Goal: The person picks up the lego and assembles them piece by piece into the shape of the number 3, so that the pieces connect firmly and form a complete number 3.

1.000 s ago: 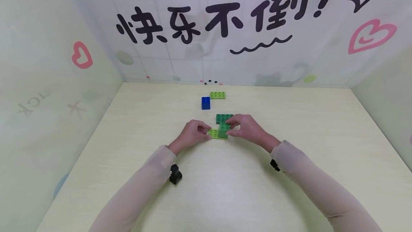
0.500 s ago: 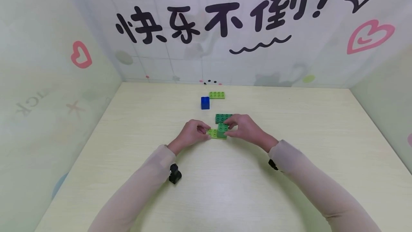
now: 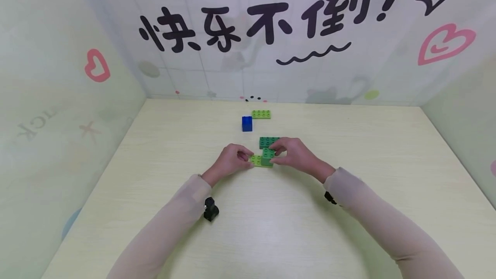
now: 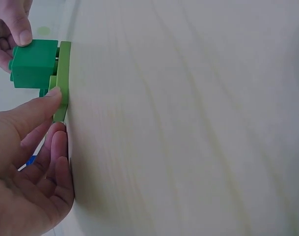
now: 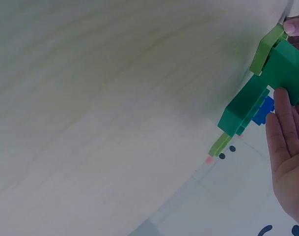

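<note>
The person's two bare hands meet over the table (image 3: 267, 236), a little left of its middle and nearer the far edge than the bottom of what I can see; the left hand (image 3: 230, 161) pinches the left end of a lime plate (image 3: 256, 159) between thumb and fingers, the plate lying lengthwise, roughly parallel to the far edge; the right hand (image 3: 299, 156) pinches a green brick (image 3: 267, 159) by its right side, thumb toward the near side and fingers toward the back; that brick sits upright over the plate's right end, leaving studs bare at the left; whether it is fully seated I cannot tell.

Just behind the pair lies a dark green brick (image 3: 267, 142), studs up, its right end close by the right hand's fingers; farther off, toward the far edge, stands a blue brick (image 3: 247, 124), and just beyond it to the right, nearest that edge of all, a second lime plate (image 3: 261, 115) lies flat, studs up.

Pale sleeves (image 3: 166, 223) cover both forearms; a small black device (image 3: 211, 210) shows at the left wrist; behind the table's far edge rises a pale backdrop (image 3: 248, 81) with bold black lettering (image 3: 269, 23) and a pink heart (image 3: 445, 44) toward the right.
</note>
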